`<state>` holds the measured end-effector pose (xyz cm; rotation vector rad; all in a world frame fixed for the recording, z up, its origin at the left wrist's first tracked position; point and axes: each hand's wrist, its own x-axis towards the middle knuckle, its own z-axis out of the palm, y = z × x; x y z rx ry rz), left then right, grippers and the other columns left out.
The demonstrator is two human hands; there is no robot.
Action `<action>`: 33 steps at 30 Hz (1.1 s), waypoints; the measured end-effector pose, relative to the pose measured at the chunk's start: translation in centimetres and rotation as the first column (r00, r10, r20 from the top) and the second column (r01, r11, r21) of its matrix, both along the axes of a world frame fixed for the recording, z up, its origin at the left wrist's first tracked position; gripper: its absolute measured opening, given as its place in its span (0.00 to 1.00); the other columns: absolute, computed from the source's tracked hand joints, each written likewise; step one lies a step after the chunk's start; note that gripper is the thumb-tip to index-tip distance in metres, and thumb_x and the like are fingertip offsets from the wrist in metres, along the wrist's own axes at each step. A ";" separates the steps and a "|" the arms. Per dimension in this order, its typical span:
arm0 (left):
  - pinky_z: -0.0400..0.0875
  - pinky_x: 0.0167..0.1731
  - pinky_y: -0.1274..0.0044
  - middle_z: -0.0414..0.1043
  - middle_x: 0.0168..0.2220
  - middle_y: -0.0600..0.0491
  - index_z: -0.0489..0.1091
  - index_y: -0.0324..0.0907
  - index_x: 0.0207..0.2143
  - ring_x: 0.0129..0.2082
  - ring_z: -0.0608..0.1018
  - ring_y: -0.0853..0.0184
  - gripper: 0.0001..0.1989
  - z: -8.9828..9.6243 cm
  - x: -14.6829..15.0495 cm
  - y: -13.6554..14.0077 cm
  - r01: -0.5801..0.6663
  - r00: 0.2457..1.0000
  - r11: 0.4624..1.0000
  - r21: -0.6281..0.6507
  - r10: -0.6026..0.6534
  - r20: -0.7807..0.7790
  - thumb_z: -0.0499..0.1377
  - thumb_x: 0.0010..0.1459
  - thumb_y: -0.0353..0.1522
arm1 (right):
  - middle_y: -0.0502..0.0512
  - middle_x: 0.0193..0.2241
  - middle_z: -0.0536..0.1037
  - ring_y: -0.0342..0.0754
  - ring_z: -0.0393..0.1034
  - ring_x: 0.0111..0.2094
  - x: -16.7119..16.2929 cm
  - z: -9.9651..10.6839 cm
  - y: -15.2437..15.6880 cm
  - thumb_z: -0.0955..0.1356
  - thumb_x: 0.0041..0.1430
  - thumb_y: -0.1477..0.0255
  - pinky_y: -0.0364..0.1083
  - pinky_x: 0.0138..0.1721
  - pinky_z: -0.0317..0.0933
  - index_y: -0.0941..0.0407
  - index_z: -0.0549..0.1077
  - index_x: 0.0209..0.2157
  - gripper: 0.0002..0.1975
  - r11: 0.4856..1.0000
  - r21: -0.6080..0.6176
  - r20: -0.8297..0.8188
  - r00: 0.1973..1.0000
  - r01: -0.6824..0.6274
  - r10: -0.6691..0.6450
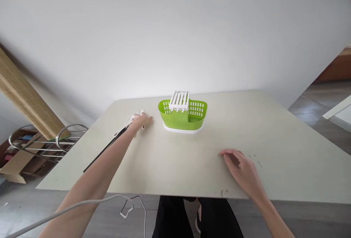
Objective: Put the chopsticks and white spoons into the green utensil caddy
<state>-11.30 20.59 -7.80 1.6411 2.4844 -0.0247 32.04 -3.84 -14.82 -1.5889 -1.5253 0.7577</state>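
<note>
My left hand [143, 120] reaches to the left part of the table, its fingers apart over several white plastic pieces [129, 120], some of which it partly covers. A thin black stick [104, 150] lies slantwise beside my left forearm. In the middle stands a green basket [175, 121] with slotted walls and a white base. A white slatted rack [179, 100] with small hooks sits across its top. My right hand [241, 170] rests on the table to the right of the basket, thumb and fingertips brought together with nothing visible in them.
The pale table [274, 132] stands against a white wall. A grey cable [82, 203] crosses in front of my left forearm. To the left are a metal rack [72, 139], a cardboard box [20, 163] and a long leaning board [27, 91].
</note>
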 end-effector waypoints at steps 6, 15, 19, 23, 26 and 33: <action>0.60 0.61 0.44 0.39 0.76 0.24 0.51 0.34 0.74 0.71 0.58 0.27 0.41 -2.0 3.6 -1.5 0.036 0.997 0.997 -0.063 -0.040 -0.060 0.51 0.68 0.49 | 0.57 0.51 0.82 0.57 0.77 0.50 -0.2 0.3 -0.1 0.63 0.69 0.54 0.53 0.48 0.69 0.48 0.80 0.43 0.18 1.000 -0.002 -0.001 1.000 0.009 -0.009; 0.56 0.66 0.56 0.55 0.72 0.33 0.49 0.41 0.74 0.70 0.61 0.42 0.37 1.1 0.6 -4.0 0.237 0.950 0.933 0.272 -0.164 -0.267 0.48 0.70 0.49 | 0.57 0.51 0.82 0.57 0.77 0.49 -0.1 0.2 -0.1 0.63 0.69 0.55 0.53 0.48 0.69 0.48 0.80 0.42 0.18 1.000 0.005 0.010 1.000 0.013 -0.013; 0.63 0.61 0.58 0.64 0.67 0.31 0.60 0.35 0.69 0.67 0.67 0.44 0.30 2.2 -5.2 -4.0 0.088 0.959 0.982 0.166 -0.038 -0.282 0.48 0.68 0.36 | 0.57 0.51 0.82 0.57 0.76 0.49 -0.2 0.3 -0.1 0.63 0.69 0.55 0.53 0.47 0.69 0.48 0.80 0.42 0.18 1.000 0.000 0.005 1.000 0.012 -0.012; 0.66 0.57 0.60 0.72 0.60 0.33 0.73 0.37 0.57 0.60 0.74 0.45 0.22 2.4 -8.9 -4.7 0.097 0.951 0.994 0.055 -0.076 -0.301 0.49 0.67 0.33 | 0.57 0.51 0.82 0.57 0.77 0.48 -0.3 0.2 0.0 0.63 0.69 0.54 0.54 0.49 0.69 0.48 0.80 0.42 0.18 1.000 0.016 0.007 1.000 0.017 -0.017; 0.66 0.56 0.63 0.75 0.58 0.36 0.73 0.40 0.54 0.59 0.75 0.50 0.21 2.0 -9.1 -4.7 0.160 0.937 0.987 0.006 -0.149 -0.314 0.46 0.70 0.35 | 0.57 0.51 0.82 0.57 0.77 0.48 -0.2 0.0 0.0 0.63 0.69 0.53 0.53 0.47 0.70 0.48 0.81 0.42 0.19 1.000 0.013 0.004 1.000 0.017 -0.017; 0.66 0.53 0.63 0.77 0.55 0.34 0.68 0.37 0.55 0.55 0.79 0.49 0.18 0.7 -6.2 -2.5 0.167 0.931 0.984 -0.062 -0.178 -0.317 0.46 0.70 0.35 | 0.57 0.52 0.82 0.57 0.77 0.49 0.0 -0.2 -0.1 0.63 0.69 0.54 0.51 0.44 0.71 0.48 0.81 0.43 0.18 1.000 -0.002 0.004 1.000 0.015 -0.015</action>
